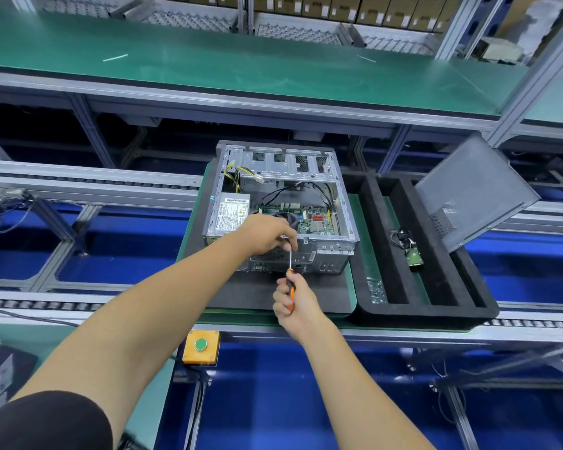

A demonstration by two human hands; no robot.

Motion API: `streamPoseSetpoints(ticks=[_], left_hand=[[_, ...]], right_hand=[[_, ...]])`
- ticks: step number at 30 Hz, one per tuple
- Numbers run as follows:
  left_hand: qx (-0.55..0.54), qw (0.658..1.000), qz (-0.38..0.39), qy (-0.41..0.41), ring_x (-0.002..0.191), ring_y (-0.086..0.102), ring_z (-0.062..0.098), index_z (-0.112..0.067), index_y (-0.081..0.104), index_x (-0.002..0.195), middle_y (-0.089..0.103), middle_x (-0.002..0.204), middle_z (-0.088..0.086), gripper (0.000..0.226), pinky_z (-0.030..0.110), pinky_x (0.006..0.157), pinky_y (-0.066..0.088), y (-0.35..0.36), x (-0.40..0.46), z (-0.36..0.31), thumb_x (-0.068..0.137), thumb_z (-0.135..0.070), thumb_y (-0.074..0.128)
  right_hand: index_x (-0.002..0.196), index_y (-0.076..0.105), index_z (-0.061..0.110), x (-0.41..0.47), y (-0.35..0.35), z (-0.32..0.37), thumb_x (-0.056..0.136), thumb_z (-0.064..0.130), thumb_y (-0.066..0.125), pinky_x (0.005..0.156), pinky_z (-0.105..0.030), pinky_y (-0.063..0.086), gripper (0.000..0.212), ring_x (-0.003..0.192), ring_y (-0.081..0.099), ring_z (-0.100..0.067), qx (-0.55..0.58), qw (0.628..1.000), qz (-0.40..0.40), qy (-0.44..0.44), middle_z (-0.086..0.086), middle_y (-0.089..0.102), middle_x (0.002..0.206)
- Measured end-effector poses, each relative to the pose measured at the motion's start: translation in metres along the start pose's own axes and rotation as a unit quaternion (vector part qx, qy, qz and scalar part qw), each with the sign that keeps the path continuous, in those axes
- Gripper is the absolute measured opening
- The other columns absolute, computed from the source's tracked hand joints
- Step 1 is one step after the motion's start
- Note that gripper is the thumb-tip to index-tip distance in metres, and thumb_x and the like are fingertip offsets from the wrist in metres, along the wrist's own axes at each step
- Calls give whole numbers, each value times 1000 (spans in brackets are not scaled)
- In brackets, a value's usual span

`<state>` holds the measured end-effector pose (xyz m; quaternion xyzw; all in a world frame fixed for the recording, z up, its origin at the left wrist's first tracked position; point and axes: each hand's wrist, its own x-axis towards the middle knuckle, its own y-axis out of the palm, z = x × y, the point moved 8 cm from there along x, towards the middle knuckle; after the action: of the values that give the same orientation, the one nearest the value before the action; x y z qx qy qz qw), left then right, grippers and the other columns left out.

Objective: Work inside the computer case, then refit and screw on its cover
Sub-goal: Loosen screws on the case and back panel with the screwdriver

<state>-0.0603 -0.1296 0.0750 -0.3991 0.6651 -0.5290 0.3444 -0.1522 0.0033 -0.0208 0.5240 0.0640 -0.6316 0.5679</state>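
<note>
An open computer case [346, 237] lies on a black foam mat, its power supply [232, 212] and motherboard [316, 220] exposed. My right hand [294, 302] grips the orange handle of a screwdriver [289, 259] whose shaft points up at the case's near rear edge. My left hand [267, 233] rests over that edge and pinches the screwdriver's shaft near the tip. The grey side cover [475, 190] leans tilted in the black foam tray at the right.
The black foam tray [371, 254] to the right holds a small bag of screws [377, 290] and a green board with cables [415, 258]. A yellow box with a green button [201, 345] sits at the bench's front edge. Conveyor rails run left and right.
</note>
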Motion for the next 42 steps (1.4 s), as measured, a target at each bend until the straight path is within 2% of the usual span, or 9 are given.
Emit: streamPoseSetpoints(ticks=[5, 10, 14, 17, 20, 24, 30, 33, 42], left_hand=[[1, 1000, -8, 4, 96, 61, 8, -44, 73, 99, 66, 106, -17, 12, 24, 57, 27, -1, 3, -1, 95, -34, 68], [-10, 1000, -3, 7, 97, 62, 8, -46, 72, 100, 67, 105, -18, 9, 28, 64, 35, 0, 3, 1, 94, -41, 68], [-1, 1000, -2, 5, 93, 63, 9, -46, 68, 100, 68, 103, -17, 8, 29, 68, 46, 3, 4, 5, 95, -40, 68], [8, 1000, -3, 9, 90, 63, 8, -45, 66, 100, 68, 104, -17, 14, 29, 65, 44, 6, 4, 6, 96, -32, 67], [7, 1000, -8, 13, 88, 63, 8, -44, 66, 100, 68, 103, -16, 13, 32, 66, 49, 6, 3, 7, 96, -32, 66], [-5, 1000, -28, 11, 85, 61, 8, -45, 66, 99, 65, 101, -16, 13, 29, 59, 36, 5, 0, 7, 96, -32, 65], [-6, 1000, -22, 4, 68, 60, 3, -42, 51, 106, 63, 81, -29, 30, 28, 52, 35, 8, -1, 9, 95, -16, 62], [-45, 999, -27, -13, 52, 53, -2, -34, 28, 106, 59, 60, -29, 41, 30, 50, 42, 9, 0, 14, 93, -14, 61], [-69, 997, -20, -13, 55, 52, -15, -36, 27, 108, 75, 102, -15, 44, 35, 58, 48, 14, 2, 20, 93, -16, 64]], right_hand=[[87, 62, 8, -7, -6, 11, 89, 13, 61, 34, -20, 20, 6, 40, 45, -11, -103, 988, -91, -62, 0, 55, 59], [83, 57, 2, -19, -9, 35, 94, 15, 62, 45, -29, 43, 18, 35, 54, -16, -285, 903, -214, -239, -9, 64, 63], [75, 53, 7, -1, -5, 16, 98, 14, 56, 36, -19, 30, 24, 35, 48, -15, -125, 983, -111, -78, -3, 53, 51], [79, 51, 11, 5, 1, 0, 102, 22, 48, 34, -16, 25, 25, 37, 41, -11, -3, 1000, -20, 23, 0, 48, 54], [79, 53, 12, 5, 6, -3, 99, 21, 48, 34, -17, 25, 22, 35, 35, -11, 12, 999, -5, 29, 2, 50, 56], [78, 46, 10, 0, 0, 14, 83, 1, 53, 38, -20, 18, 13, 40, 26, -12, -59, 990, -102, -73, -1, 43, 58], [79, 53, 4, -12, -9, 33, 86, 3, 62, 38, -23, 34, 11, 37, 51, -19, -183, 951, -174, -181, -6, 57, 48], [85, 61, 3, -6, -9, 21, 94, 13, 59, 38, -20, 39, 13, 40, 61, -20, -165, 972, -138, -94, -9, 66, 53], [84, 54, 8, 2, 10, -6, 102, 23, 56, 31, -17, 29, 24, 33, 35, -5, 114, 990, 46, 73, -1, 50, 55]])
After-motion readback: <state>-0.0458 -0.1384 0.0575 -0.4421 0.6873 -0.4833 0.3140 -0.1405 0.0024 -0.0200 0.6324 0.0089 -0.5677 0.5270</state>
